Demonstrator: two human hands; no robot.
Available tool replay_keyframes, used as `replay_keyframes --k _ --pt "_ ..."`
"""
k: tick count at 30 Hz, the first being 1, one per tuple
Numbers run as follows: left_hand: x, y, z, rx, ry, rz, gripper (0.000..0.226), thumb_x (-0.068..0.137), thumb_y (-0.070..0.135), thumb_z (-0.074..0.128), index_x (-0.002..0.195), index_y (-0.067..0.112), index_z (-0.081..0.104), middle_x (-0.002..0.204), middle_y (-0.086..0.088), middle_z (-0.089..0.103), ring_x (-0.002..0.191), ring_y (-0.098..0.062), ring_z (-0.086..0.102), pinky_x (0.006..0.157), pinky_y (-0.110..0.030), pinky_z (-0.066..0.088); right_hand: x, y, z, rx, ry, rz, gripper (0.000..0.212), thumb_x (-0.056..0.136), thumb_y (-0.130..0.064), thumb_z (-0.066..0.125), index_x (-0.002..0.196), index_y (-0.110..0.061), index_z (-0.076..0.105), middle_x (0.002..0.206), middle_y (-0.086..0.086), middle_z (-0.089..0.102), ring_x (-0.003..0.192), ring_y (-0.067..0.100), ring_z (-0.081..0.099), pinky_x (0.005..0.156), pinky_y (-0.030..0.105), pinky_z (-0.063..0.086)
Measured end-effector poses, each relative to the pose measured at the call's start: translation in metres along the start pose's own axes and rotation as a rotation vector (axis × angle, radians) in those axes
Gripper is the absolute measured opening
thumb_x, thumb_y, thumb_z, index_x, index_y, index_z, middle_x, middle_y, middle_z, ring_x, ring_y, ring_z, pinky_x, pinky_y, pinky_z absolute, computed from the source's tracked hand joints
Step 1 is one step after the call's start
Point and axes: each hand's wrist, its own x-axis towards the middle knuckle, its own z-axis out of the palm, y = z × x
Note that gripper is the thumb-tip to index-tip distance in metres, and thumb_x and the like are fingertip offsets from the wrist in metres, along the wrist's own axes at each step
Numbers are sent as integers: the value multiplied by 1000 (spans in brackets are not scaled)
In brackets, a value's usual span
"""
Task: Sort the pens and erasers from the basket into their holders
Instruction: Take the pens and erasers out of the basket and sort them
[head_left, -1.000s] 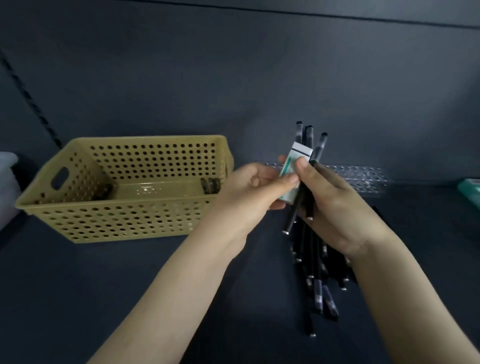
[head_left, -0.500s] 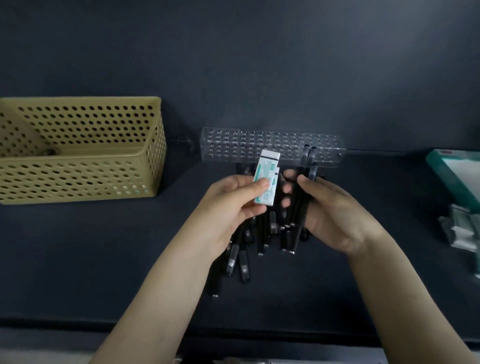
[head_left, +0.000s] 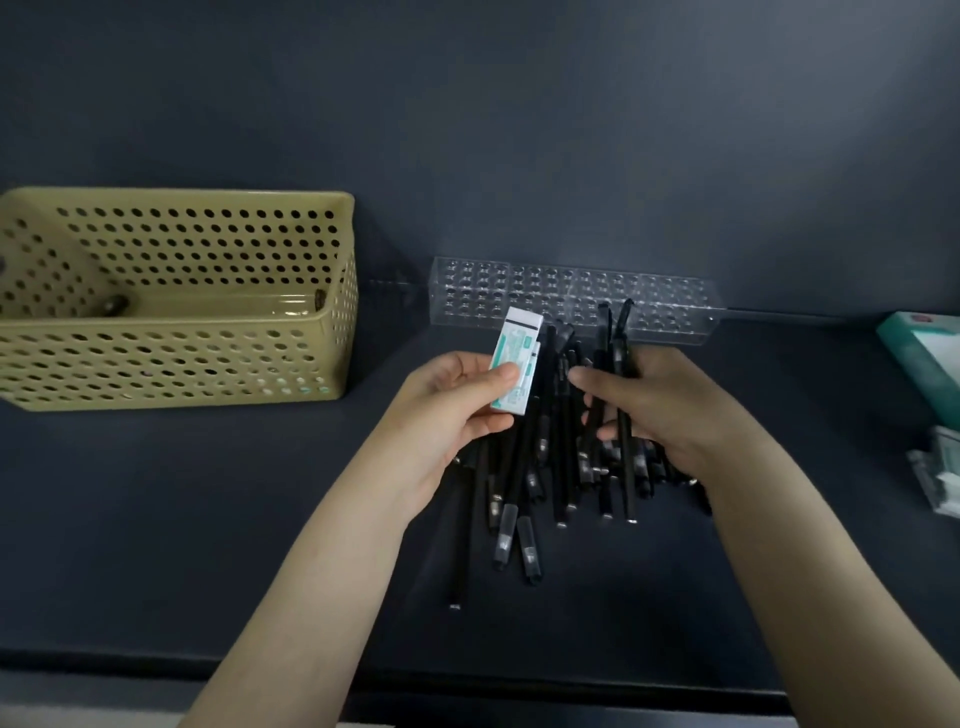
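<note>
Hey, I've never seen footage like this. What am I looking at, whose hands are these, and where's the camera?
There is no machine here, just a person working with bare hands. The one current picture comes from a wide-angle camera worn on the person's head. It looks forward and down, so both arms reach in from the bottom.

The left hand pinches a white and green eraser in its paper sleeve. The right hand grips a few black pens. Many more lie in a loose pile beneath the hands on the dark table.

On the left stands a beige perforated plastic basket, with only a couple of small dark items showing inside. Behind the hands lies a clear plastic pen holder full of holes. A teal box sits at the right edge.
</note>
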Motion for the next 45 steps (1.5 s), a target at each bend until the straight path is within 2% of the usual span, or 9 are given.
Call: replay_keyframes --k 4,8,11,14,21,28,34,39,45 --pt "3 1 -9 6 -23 -12 20 88 17 66 105 6 64 100 -8 73 89 -15 69 73 -24 52 1 -2 11 -37 52 39 30 83 -34 74 98 -9 69 90 10 73 69 21 71 75 38 60" --pt "5 -1 -16 8 -43 -27 22 88 18 66 107 6 64 102 -8 73 90 -14 69 72 -22 53 -5 -4 14 138 57 76 30 89 -21 68 102 6 66 88 19 65 74 18 67 65 26 59" --pt "6 -3 -19 -5 -48 -38 23 88 19 67 108 8 65 102 -8 73 91 -15 69 72 -22 53 -11 -6 11 134 60 81 19 94 -9 59 107 4 66 93 26 67 82 20 70 68 21 58" --pt "5 -5 -20 -54 -26 -38 23 88 20 67 108 9 65 100 -6 73 89 -14 68 71 -22 53 -14 -4 10 161 116 41 26 89 6 60 113 -2 63 98 18 70 78 18 69 62 16 55" --pt "2 -8 -20 -76 2 -38 22 88 20 67 107 10 64 104 -8 72 92 -15 67 72 -22 53 -17 5 15 92 312 -74 13 82 -10 75 94 -11 71 90 7 73 82 16 72 73 24 58" --pt "-3 -4 -9 -12 -13 21 16 88 20 67 100 9 64 104 -12 72 86 -16 64 72 -23 53 -31 10 1 149 405 -198 7 90 -14 67 89 -19 71 92 7 72 84 16 71 74 23 58" --pt "-13 -1 40 64 -134 95 16 89 16 66 100 4 66 97 -7 73 86 -14 68 78 -24 55 -57 4 -23 324 237 -311 14 90 -23 64 103 -19 70 97 4 74 84 14 71 72 22 56" --pt "-21 -10 106 36 -151 108 16 90 11 65 101 0 65 93 -5 73 87 -13 70 85 -30 57 -81 19 -67 447 125 -332 34 74 -24 70 106 -12 69 101 12 73 85 18 69 71 22 55" --pt "-28 -40 200 24 -196 38 22 91 10 63 108 -4 62 102 -16 70 89 -21 70 80 -29 58 -104 66 -144 525 216 -309 11 85 -5 65 94 -11 63 86 5 71 77 16 68 69 24 56"
